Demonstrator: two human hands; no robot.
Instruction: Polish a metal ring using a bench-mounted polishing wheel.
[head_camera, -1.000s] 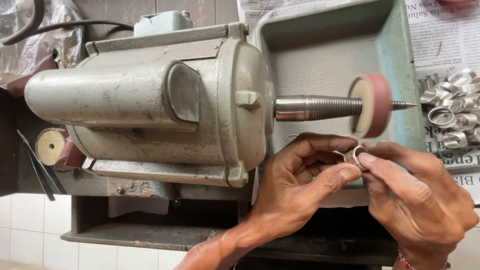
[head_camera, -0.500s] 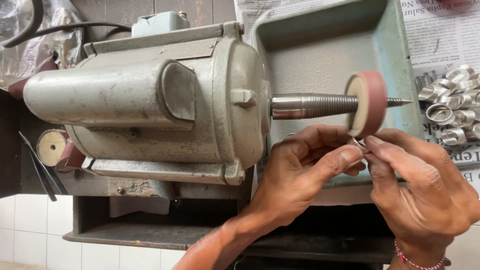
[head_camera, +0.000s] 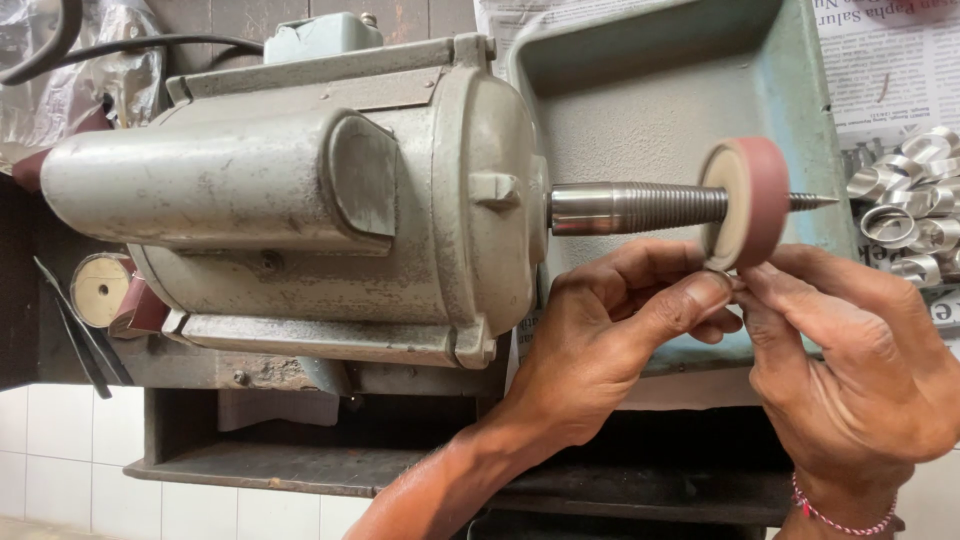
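Ring (head_camera: 718, 273), small and metal, sits pinched between the fingertips of both hands and is pressed up against the lower edge of the buffing wheel (head_camera: 748, 203); only a sliver of it shows, the rest being hidden by thumbs and fingers. Left hand (head_camera: 610, 345) grasps it from the left, thumb stretched along the top and the other fingers curled under. Right hand (head_camera: 860, 365) grasps it from the right, thumb and forefinger meeting the left thumb tip just below the wheel; a red thread bracelet (head_camera: 835, 515) circles that wrist.

Wheel is a reddish disc with a pale face, mounted on a tapered threaded spindle (head_camera: 640, 207) whose pointed tip pokes out on the right side. Spindle comes out of a large grey motor (head_camera: 300, 200) that fills the left and middle of the view, with a black cable (head_camera: 130, 45) running behind it. Behind and under the wheel stands a worn greenish metal tray (head_camera: 660, 90). To the right of the tray, on newspaper (head_camera: 890, 70), lies a heap of shiny metal rings (head_camera: 910, 210), well apart from the hands. Left of the motor, low down, lies a spare pale disc (head_camera: 100, 290) with a reddish rim. White tiles (head_camera: 60, 450) show at the lower left.
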